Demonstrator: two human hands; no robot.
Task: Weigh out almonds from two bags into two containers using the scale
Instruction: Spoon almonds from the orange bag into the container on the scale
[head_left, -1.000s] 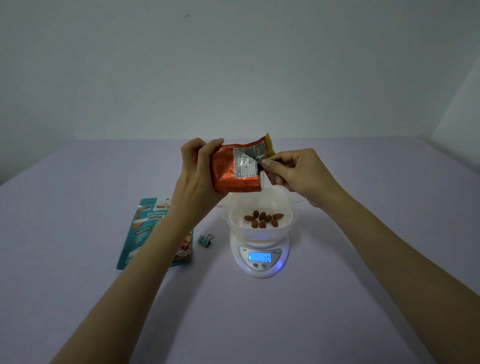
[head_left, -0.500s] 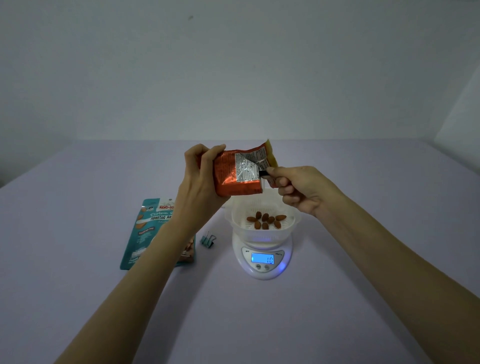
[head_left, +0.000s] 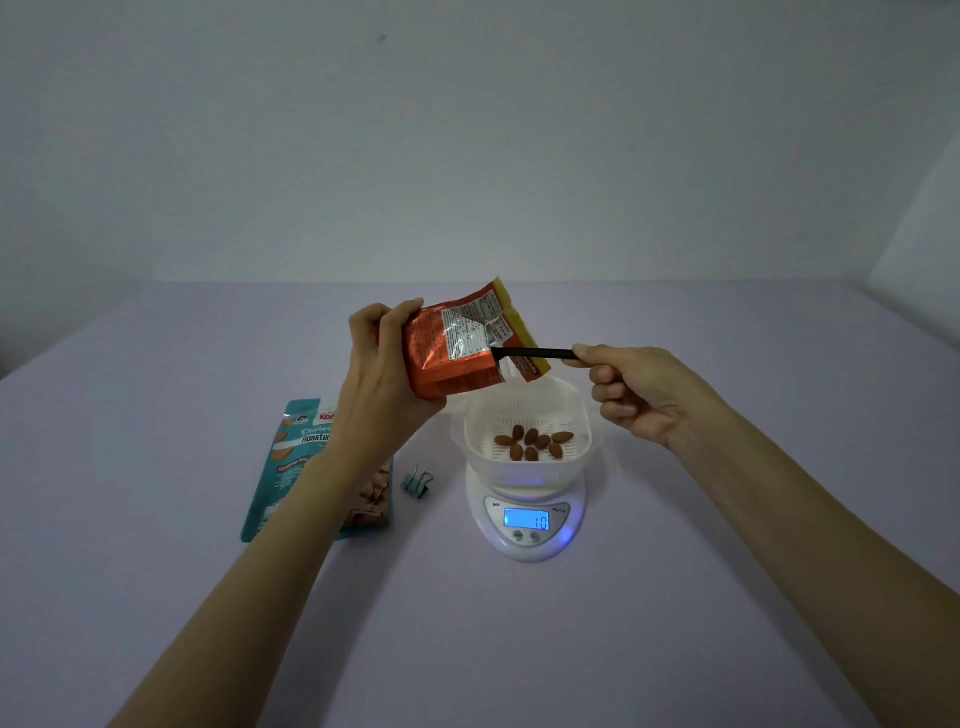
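Crinkled orange foil bag (head_left: 447, 358) held tilted over a white slotted plastic bowl (head_left: 576, 410) of brown almonds (head_left: 532, 442).
Far end of thin black stick (head_left: 540, 353) lost in the bag mouth (tip unseen); left hand (head_left: 384, 364) curled round the bag, right hand (head_left: 639, 389) pinching the stick; bowl on round white scale (head_left: 524, 545), below the fingers.

- Foil bag (head_left: 441, 358): metallic orange, white printed label, yellow edge.
- Utensil (head_left: 535, 353): black.
- Flat pouch (head_left: 291, 467): teal, white lettering.
- Binder clip (head_left: 415, 486): teal.
- Almonds (head_left: 535, 441): brown.
- Container (head_left: 527, 413), scale (head_left: 524, 545): white; display (head_left: 526, 518) blue.
- Table (head_left: 156, 597): pale lilac.
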